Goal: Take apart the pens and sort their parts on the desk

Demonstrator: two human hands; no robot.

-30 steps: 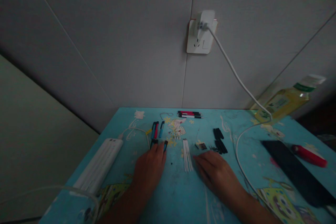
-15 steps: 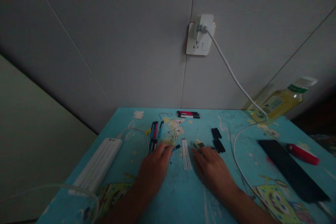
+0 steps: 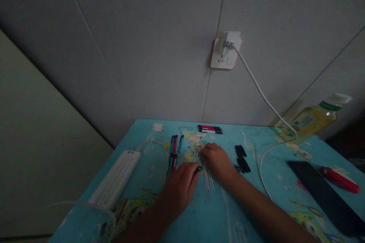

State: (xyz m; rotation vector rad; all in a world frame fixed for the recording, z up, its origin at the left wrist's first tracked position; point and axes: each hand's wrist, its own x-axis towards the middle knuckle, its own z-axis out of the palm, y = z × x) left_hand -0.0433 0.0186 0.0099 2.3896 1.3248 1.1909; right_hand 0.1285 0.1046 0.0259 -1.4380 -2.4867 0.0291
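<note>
My left hand (image 3: 180, 183) is closed around a dark pen barrel (image 3: 197, 169); its blue-ringed end points towards my right hand. My right hand (image 3: 217, 162) lies over the upper ends of several thin white pen refills (image 3: 208, 180), fingers curled together. Whatever its fingertips hold is hidden. Left of the refills are blue and red pens (image 3: 173, 144), partly behind my left hand. Black pen caps (image 3: 242, 159) lie in a group to the right, with small dark parts (image 3: 237, 168) beside them.
Several assembled pens (image 3: 210, 129) lie at the table's back edge. A white power strip (image 3: 118, 176) is on the left. On the right are a yellow liquid bottle (image 3: 310, 119), a black flat slab (image 3: 322, 193), a red-handled object (image 3: 339, 179) and a white cable (image 3: 261, 159).
My right hand has moved from beside the small dark parts to the refills' upper ends. My left hand has turned the barrel, whose end now faces me more. The view has shifted slightly.
</note>
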